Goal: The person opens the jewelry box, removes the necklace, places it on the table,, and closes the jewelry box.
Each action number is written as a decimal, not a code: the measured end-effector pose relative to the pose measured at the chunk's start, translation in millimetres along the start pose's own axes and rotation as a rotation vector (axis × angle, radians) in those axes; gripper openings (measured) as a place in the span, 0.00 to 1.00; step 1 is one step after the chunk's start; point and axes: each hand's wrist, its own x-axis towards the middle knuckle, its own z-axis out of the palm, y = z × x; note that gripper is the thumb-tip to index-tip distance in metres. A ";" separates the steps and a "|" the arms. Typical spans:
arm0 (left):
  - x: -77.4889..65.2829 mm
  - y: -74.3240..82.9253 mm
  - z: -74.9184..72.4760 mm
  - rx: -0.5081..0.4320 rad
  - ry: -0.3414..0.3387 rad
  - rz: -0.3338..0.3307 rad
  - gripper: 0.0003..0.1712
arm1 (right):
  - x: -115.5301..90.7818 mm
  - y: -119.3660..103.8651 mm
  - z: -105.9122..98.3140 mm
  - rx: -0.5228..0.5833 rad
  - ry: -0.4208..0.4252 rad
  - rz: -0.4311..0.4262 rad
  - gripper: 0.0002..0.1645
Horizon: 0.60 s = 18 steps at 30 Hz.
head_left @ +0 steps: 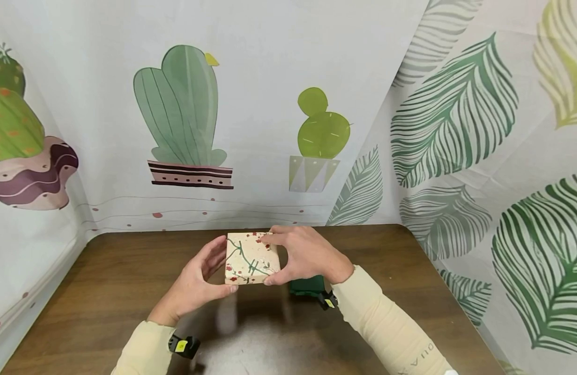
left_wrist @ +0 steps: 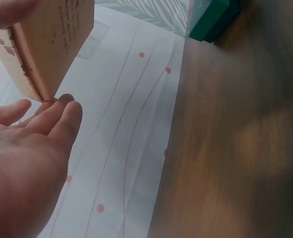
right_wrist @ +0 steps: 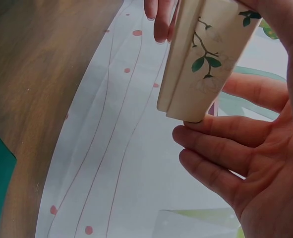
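A small cream box point(head_left: 252, 259) with red blossoms, green stems and a fitted lid is held up above the table between two hands. On its left side, the left hand point(head_left: 199, 281) grips it, thumb at the near corner and fingers behind. The right hand point(head_left: 304, 255) pinches the right side, thumb in front and fingers at the far edge. Lines of small dark writing cover the box's underside point(left_wrist: 69, 39) in the left wrist view. From the right wrist, a side wall point(right_wrist: 210, 64) with a leafy branch and the lid's seam shows.
A dark green box-like object point(head_left: 307, 285) lies on the brown wooden table point(head_left: 129, 271), partly hidden under the right wrist. Behind the table hangs a white cloth point(head_left: 260, 104) printed with cacti and leaves. Each wrist wears a black strap device point(head_left: 184, 346).
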 end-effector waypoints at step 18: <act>1.1 2.0 4.1 -0.092 -0.037 0.007 0.61 | -2.8 -2.6 -2.3 0.018 0.010 0.008 0.48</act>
